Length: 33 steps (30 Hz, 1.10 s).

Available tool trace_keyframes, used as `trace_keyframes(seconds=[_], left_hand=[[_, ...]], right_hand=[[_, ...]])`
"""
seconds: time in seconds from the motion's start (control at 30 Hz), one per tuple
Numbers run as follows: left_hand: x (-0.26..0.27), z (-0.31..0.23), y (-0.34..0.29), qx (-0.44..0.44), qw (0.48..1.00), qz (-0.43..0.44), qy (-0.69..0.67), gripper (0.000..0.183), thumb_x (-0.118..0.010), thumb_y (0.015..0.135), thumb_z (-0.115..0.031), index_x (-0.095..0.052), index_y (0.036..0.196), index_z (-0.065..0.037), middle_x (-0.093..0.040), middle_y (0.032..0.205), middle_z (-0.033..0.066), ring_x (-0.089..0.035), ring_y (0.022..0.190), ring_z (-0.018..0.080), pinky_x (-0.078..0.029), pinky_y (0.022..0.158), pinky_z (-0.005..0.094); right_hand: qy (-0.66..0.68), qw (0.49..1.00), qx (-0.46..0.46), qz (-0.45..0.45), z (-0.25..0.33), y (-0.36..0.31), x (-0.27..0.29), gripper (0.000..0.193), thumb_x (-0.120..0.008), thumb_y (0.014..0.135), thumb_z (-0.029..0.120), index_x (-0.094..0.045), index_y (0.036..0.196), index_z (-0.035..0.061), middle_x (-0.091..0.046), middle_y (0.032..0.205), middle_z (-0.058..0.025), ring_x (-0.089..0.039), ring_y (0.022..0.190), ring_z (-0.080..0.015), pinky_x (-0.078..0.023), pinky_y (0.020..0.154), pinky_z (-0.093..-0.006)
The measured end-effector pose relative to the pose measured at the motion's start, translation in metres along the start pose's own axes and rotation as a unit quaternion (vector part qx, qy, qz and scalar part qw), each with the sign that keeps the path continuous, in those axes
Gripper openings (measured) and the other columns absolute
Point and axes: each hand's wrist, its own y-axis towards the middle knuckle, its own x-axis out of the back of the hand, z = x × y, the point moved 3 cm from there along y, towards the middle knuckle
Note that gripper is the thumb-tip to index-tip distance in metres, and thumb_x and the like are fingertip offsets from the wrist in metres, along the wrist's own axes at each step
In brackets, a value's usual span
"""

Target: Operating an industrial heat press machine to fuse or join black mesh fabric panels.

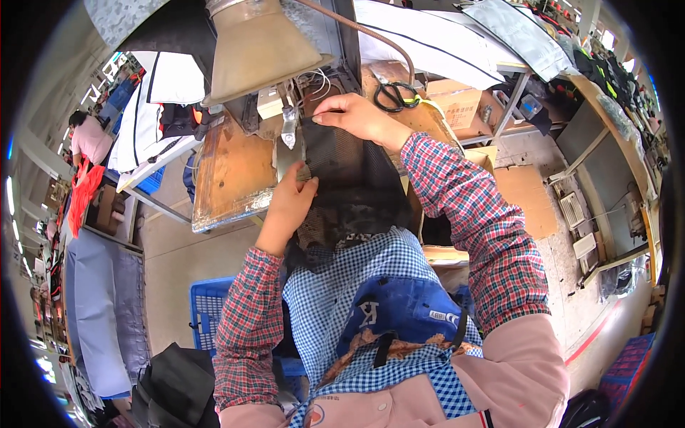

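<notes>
A piece of black mesh fabric [353, 178] lies over the work surface and hangs down onto my lap. My left hand [289, 203] holds its left edge, thumb and fingers closed, just below the metal head [288, 128] of a bench machine. At the fabric's far end, my right hand [360, 118] is raised with thumb and forefinger pinched together. Whatever sits between those fingertips is too small to make out. A large beige shade-like cover [264, 50] hangs over the machine and hides part of it.
Black-handled scissors [396, 98] lie right of the machine on the worn wooden table [232, 171]. A cardboard box [454, 103] stands behind them. White panels with dark trim [428, 39] cover the far bench. A blue plastic crate [207, 307] stands on the floor at left. Another person [91, 135] is far left.
</notes>
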Motion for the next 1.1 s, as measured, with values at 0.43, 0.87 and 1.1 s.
trace_keyframes(seconds=[0.43, 0.87, 1.1], left_hand=[[0.002, -0.022, 0.016, -0.071, 0.973, 0.061, 0.213, 0.029, -0.058, 0.092, -0.019, -0.06, 0.111, 0.003, -0.065, 0.101, 0.0288, -0.061, 0.096, 0.0461, -0.049, 0.082, 0.0482], [-0.001, -0.035, -0.011, -0.111, 0.957, 0.03, 0.267, 0.019, -0.055, 0.094, -0.017, -0.059, 0.092, 0.002, -0.061, 0.086, 0.0286, -0.058, 0.082, 0.0499, -0.046, 0.069, 0.0539], [-0.004, -0.027, -0.016, -0.109, 0.956, 0.033, 0.271, 0.018, -0.054, 0.094, -0.015, -0.057, 0.093, 0.002, -0.06, 0.086, 0.0288, -0.057, 0.083, 0.0501, -0.046, 0.069, 0.054]], right_hand=[[-0.015, 0.999, 0.031, -0.024, -0.012, 0.008, -0.009, 0.022, -0.07, 0.09, 0.023, -0.072, 0.104, 0.0056, -0.073, 0.092, -0.0084, -0.066, 0.088, -0.0152, -0.05, 0.083, -0.0304], [0.038, 0.999, 0.011, -0.036, -0.019, 0.005, -0.019, 0.02, -0.07, 0.09, 0.02, -0.072, 0.102, 0.0038, -0.072, 0.089, -0.0063, -0.064, 0.086, -0.0128, -0.05, 0.082, -0.029], [0.077, 0.996, 0.004, -0.034, -0.025, 0.003, -0.026, 0.02, -0.07, 0.09, 0.019, -0.072, 0.102, 0.0034, -0.072, 0.09, -0.0047, -0.063, 0.087, -0.0107, -0.049, 0.082, -0.0277]])
